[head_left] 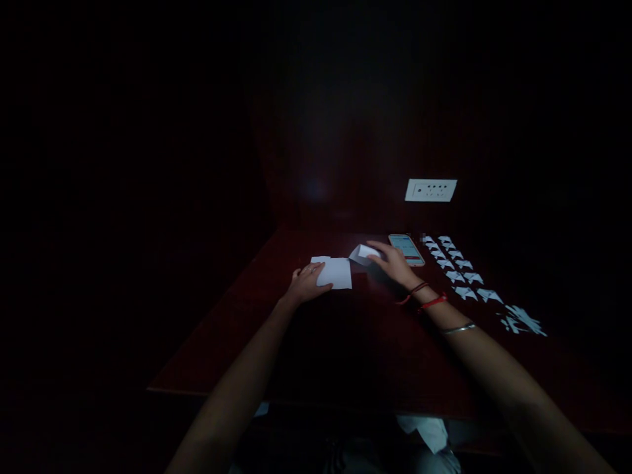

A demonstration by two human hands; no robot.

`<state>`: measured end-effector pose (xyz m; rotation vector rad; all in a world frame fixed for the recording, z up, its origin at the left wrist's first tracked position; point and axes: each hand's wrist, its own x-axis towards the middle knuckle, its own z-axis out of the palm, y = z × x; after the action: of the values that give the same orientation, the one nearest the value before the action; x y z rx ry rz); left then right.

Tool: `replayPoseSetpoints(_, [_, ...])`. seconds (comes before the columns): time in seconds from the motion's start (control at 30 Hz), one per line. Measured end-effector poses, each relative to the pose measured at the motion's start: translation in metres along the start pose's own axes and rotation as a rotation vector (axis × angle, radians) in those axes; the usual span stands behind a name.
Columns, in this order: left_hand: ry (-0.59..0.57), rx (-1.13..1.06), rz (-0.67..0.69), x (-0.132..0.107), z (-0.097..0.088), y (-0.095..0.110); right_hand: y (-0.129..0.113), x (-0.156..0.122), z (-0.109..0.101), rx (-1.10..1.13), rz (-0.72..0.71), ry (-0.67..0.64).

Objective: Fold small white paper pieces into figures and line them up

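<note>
A small stack of white paper sheets [336, 273] lies on the dark red table [345, 342]. My left hand [307, 282] rests flat on the stack's left edge, fingers stretched out. My right hand [395, 263] reaches forward and pinches a loose, bent white sheet [362, 253] just right of the stack, lifting its edge. Red thread bands and a metal bangle circle my right wrist.
A phone [407, 249] with a lit screen lies beside my right hand. Two rows of several small folded white paper figures [457, 266] run along the right, ending in a small pile [524, 321]. A white socket plate [430, 190] sits on the dark back wall.
</note>
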<state>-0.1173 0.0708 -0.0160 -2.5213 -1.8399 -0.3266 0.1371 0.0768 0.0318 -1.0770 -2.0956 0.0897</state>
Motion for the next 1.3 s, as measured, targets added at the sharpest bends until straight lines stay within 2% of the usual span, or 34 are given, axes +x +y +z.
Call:
replayPoseSetpoints(0.1, [0.021, -0.006, 0.005, -0.003, -0.004, 0.003, 0.0, -0.035, -0.033, 0.016, -0.041, -0.097])
replayPoseSetpoints(0.2, [0.08, -0.014, 0.032, -0.007, -0.008, 0.01, 0.002, -0.069, -0.047, -0.002, -0.044, -0.253])
replayPoseSetpoints(0.3, [0.147, -0.005, 0.151, -0.014, -0.01, 0.026, 0.004, -0.088, -0.05, 0.052, -0.029, -0.377])
replayPoseSetpoints(0.43, [0.145, -0.061, 0.417, -0.021, -0.009, 0.067, 0.01, -0.094, -0.052, 0.151, -0.034, -0.467])
replayPoseSetpoints(0.5, [0.096, -0.103, 0.543, -0.021, -0.005, 0.091, 0.016, -0.096, -0.053, 0.146, -0.029, -0.431])
replayPoseSetpoints(0.57, [0.053, -0.123, 0.581, -0.017, 0.002, 0.111, 0.024, -0.098, -0.054, 0.111, 0.0, -0.354])
replayPoseSetpoints(0.73, [0.046, -0.094, 0.494, -0.012, 0.016, 0.142, 0.038, -0.103, -0.049, 0.138, 0.149, -0.251])
replayPoseSetpoints(0.83, [0.048, -0.116, 0.546, -0.019, 0.016, 0.147, 0.036, -0.1, -0.044, 0.337, 0.366, -0.165])
replayPoseSetpoints(0.93, [0.042, -0.153, 0.618, -0.027, 0.012, 0.149, 0.03, -0.096, -0.042, 0.667, 0.643, -0.068])
replayPoseSetpoints(1.03, [0.019, -0.153, 0.642, -0.028, 0.009, 0.149, 0.026, -0.092, -0.043, 0.932, 0.824, -0.031])
replayPoseSetpoints(1.13, [-0.005, -0.134, 0.653, -0.026, 0.009, 0.148, 0.025, -0.09, -0.045, 1.036, 0.893, -0.008])
replayPoseSetpoints(1.3, [0.012, -0.124, 0.678, -0.03, 0.009, 0.146, 0.028, -0.089, -0.054, 1.008, 0.898, 0.049])
